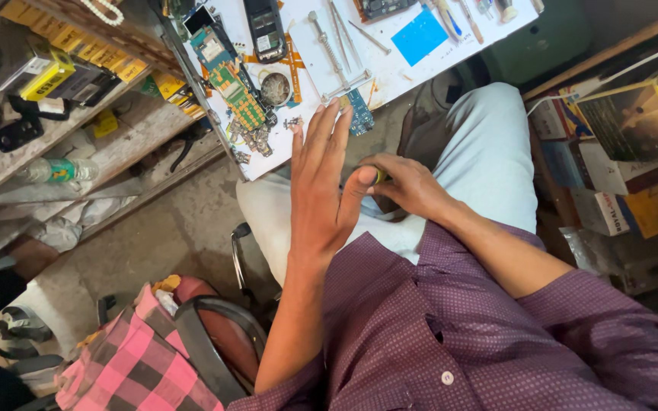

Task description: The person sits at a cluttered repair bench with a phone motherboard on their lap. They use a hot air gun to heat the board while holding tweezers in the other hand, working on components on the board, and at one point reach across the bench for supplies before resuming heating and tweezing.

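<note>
Head view: left hand fingers spread, right hand fingers pinching a small yellow piece

Soft, even daylight fills the view, brightest on the white worktop beyond the fingertips of the raised left hand, where the surface nearly washes out. Shadows are faint: a dim patch lies under the right hand, and the shelves out past the left hand's little finger fall darker. Focus is fairly sharp mid-frame; wide-lens bending stretches and tilts the corners, and detail softens there
</note>
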The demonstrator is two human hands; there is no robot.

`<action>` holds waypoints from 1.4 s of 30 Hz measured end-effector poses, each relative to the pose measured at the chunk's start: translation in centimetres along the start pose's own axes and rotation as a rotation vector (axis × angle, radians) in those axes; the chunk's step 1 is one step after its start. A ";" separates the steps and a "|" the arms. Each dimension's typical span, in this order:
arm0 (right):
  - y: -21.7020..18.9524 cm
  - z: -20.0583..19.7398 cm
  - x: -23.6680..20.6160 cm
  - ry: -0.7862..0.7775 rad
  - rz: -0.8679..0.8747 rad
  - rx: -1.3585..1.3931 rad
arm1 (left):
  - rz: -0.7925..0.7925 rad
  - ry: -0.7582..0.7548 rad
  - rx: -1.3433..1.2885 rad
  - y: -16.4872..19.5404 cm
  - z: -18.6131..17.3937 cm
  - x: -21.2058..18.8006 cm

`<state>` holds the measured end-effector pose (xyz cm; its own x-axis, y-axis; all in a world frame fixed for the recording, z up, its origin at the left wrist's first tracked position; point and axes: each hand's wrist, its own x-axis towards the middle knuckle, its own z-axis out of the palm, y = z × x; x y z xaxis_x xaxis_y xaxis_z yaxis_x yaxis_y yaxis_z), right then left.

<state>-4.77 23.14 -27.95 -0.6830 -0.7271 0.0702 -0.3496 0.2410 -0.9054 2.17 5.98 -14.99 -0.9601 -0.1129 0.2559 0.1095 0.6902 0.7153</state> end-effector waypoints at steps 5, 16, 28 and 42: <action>0.9 -0.1 0.0 -0.007 0.164 -0.064 | 0.025 -0.002 0.031 0.2 0.1 0.3; 1.8 -1.0 0.3 0.008 0.217 -0.013 | 0.024 0.016 0.010 0.4 0.2 1.0; 2.2 -0.9 0.1 0.072 0.028 -0.075 | 0.021 -0.013 0.077 -0.4 1.0 1.8; 3.1 -0.9 0.1 0.037 0.312 -0.033 | 0.003 -0.016 0.025 -0.5 1.4 2.0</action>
<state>-6.48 24.35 -30.36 -0.7833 -0.5910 -0.1928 -0.1400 0.4699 -0.8715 -0.15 6.44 -15.77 -0.9639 -0.0992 0.2472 0.1061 0.7081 0.6981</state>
